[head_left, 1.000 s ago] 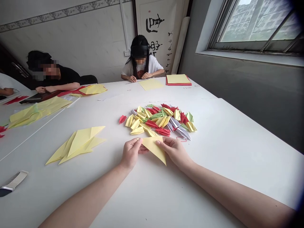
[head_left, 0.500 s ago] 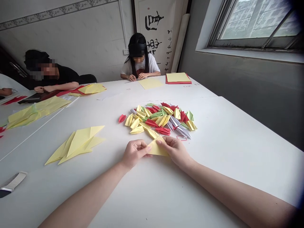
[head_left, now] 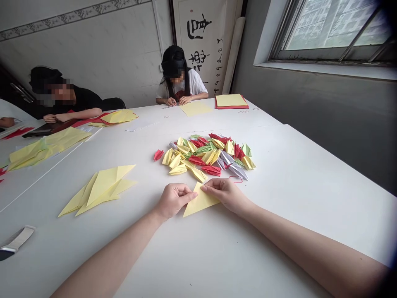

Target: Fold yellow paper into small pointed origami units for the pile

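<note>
Between my hands is a folded piece of yellow paper [head_left: 202, 202], its lower left corner pointing toward me. My left hand [head_left: 174, 200] pinches its left edge between thumb and fingers. My right hand [head_left: 226, 193] grips the upper right part, thumb on top and the fingers partly hidden behind. Just beyond lies a heap of small folded paper pieces [head_left: 211, 156] in yellow, red, green and pale purple. Left of my left hand, several folded yellow sheets [head_left: 102, 186] overlap on the white table [head_left: 173, 256].
A watch-like strap [head_left: 20, 240] lies at the near left. More yellow sheets [head_left: 46, 145] are farther left. At the far side, a person [head_left: 181, 82] works on paper beside a yellow and red paper stack [head_left: 231, 100]. Another person [head_left: 68, 99] leans on the table.
The yellow paper has turned and shows a larger area, with a corner now extending below my left hand. My right hand has shifted slightly left along its upper edge.
</note>
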`<move>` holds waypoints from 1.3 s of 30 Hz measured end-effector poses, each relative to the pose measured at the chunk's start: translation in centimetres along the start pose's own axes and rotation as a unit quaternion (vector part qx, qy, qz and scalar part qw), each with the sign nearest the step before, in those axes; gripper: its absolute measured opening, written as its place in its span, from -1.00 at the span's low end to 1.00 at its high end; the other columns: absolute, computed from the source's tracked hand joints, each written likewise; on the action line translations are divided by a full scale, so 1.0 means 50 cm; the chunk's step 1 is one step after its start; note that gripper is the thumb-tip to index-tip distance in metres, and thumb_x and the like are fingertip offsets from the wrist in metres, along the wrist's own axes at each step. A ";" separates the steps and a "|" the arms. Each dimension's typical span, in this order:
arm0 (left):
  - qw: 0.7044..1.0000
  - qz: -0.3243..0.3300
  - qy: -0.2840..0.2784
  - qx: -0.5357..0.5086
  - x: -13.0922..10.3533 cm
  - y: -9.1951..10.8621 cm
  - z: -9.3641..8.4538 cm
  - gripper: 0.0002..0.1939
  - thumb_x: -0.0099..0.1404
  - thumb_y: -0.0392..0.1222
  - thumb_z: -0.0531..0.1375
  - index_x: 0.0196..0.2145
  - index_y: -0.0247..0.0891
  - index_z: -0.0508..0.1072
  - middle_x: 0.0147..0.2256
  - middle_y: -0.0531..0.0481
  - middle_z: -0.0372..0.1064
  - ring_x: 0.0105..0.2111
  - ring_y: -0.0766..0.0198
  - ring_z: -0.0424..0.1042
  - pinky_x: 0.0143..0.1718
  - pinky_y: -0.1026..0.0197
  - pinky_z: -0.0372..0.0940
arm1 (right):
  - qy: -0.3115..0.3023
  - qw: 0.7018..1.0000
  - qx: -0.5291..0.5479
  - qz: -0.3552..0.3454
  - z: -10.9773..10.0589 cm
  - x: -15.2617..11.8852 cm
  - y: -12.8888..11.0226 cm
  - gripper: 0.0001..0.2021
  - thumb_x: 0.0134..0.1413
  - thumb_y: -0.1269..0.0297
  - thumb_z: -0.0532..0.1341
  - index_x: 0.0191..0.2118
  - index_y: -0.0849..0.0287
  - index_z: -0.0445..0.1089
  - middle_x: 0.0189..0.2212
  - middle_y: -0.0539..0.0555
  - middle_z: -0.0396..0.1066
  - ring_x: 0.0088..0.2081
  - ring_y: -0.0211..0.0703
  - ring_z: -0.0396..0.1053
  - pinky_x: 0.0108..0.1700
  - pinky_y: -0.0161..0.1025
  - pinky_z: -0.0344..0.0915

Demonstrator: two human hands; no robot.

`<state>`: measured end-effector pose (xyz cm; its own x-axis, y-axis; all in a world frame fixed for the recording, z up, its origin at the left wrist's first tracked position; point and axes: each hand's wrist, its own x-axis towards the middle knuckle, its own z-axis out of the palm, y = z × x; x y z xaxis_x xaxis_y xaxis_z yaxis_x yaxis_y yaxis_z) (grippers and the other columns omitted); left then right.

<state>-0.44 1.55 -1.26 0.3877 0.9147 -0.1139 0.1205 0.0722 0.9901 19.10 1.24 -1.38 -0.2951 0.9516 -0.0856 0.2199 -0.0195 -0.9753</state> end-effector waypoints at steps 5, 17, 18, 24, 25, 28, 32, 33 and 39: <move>1.000 -0.006 -0.012 0.012 -0.003 0.008 0.002 -0.67 0.04 -0.01 0.32 -0.61 -0.28 0.32 -0.63 0.13 0.22 -0.60 0.39 0.21 -0.53 0.33 0.14 | -0.018 1.000 0.023 -0.009 -0.002 -0.002 0.002 -0.58 -0.02 -0.11 0.22 -0.43 0.23 0.45 -0.54 0.02 0.37 -0.52 -0.26 0.23 -0.52 -0.32 0.09; 0.989 0.067 0.131 -0.030 0.004 -0.004 0.004 -0.63 0.19 0.06 0.19 -0.57 -0.26 0.25 -0.63 0.16 0.18 -0.60 0.41 0.19 -0.57 0.37 0.11 | -0.030 0.987 0.156 0.005 0.010 -0.004 -0.004 -0.64 -0.12 0.00 0.34 -0.38 0.22 0.38 -0.53 0.00 0.41 -0.50 -0.24 0.37 -0.41 -0.27 0.33; 0.990 0.058 0.123 -0.041 0.004 -0.003 0.003 -0.64 0.19 0.07 0.19 -0.57 -0.26 0.29 -0.62 0.13 0.24 -0.59 0.39 0.25 -0.56 0.36 0.15 | -0.018 0.987 0.162 0.003 0.009 -0.003 -0.004 -0.64 -0.13 -0.01 0.35 -0.40 0.23 0.40 -0.55 0.00 0.41 -0.52 -0.25 0.36 -0.42 -0.28 0.33; 0.995 -0.065 -0.047 -0.061 -0.009 0.011 0.000 -0.58 0.16 0.14 0.21 -0.38 -0.35 0.50 -0.46 -0.13 0.50 -0.51 0.19 0.50 -0.49 0.26 0.32 | 0.027 0.975 0.222 0.005 0.002 0.004 0.004 -0.62 -0.14 0.01 0.36 -0.32 0.25 0.45 -0.53 0.02 0.43 -0.50 -0.26 0.37 -0.42 -0.31 0.35; 0.994 -0.078 -0.045 -0.059 -0.009 0.013 0.000 -0.57 0.15 0.14 0.22 -0.37 -0.35 0.52 -0.44 -0.16 0.52 -0.50 0.18 0.52 -0.49 0.27 0.32 | 0.031 0.971 0.235 0.003 0.002 0.005 0.007 -0.63 -0.13 0.03 0.37 -0.29 0.23 0.44 -0.51 0.02 0.44 -0.48 -0.27 0.37 -0.40 -0.32 0.35; 0.995 -0.080 0.011 -0.055 -0.007 0.014 0.001 -0.59 0.11 0.12 0.26 -0.39 -0.35 0.54 -0.42 -0.18 0.54 -0.51 0.21 0.52 -0.50 0.30 0.33 | 0.044 0.966 0.256 0.003 0.002 0.006 0.013 -0.66 -0.12 0.07 0.37 -0.28 0.19 0.41 -0.47 0.02 0.45 -0.43 -0.26 0.40 -0.37 -0.32 0.37; 0.990 -0.057 0.077 -0.098 0.000 0.009 0.006 -0.61 0.09 0.08 0.29 -0.38 -0.37 0.57 -0.42 -0.17 0.54 -0.46 0.22 0.52 -0.42 0.28 0.37 | 0.062 0.966 0.252 0.008 0.004 0.005 0.013 -0.69 -0.14 0.07 0.38 -0.36 0.18 0.38 -0.40 0.04 0.46 -0.38 -0.22 0.43 -0.32 -0.28 0.39; 0.988 -0.053 0.087 -0.119 0.001 0.009 0.006 -0.62 0.09 0.07 0.29 -0.36 -0.37 0.57 -0.40 -0.17 0.54 -0.42 0.21 0.53 -0.40 0.29 0.38 | 0.064 0.966 0.251 0.005 0.004 0.005 0.012 -0.69 -0.14 0.07 0.38 -0.36 0.18 0.38 -0.38 0.04 0.46 -0.36 -0.21 0.44 -0.30 -0.28 0.39; 0.979 -0.042 0.126 -0.157 0.003 0.004 0.009 -0.67 0.03 -0.01 0.36 -0.34 -0.34 0.59 -0.31 -0.13 0.54 -0.33 0.21 0.54 -0.29 0.28 0.38 | 0.064 0.967 0.245 0.006 0.004 0.005 0.009 -0.67 -0.12 0.06 0.37 -0.33 0.19 0.36 -0.40 0.03 0.44 -0.35 -0.21 0.44 -0.27 -0.27 0.39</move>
<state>0.06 1.55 -1.10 0.1460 0.9663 -0.2119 -0.1596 0.2343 0.9590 18.95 1.41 -1.86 -0.1712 0.9800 -0.1013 -0.2538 -0.1432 -0.9566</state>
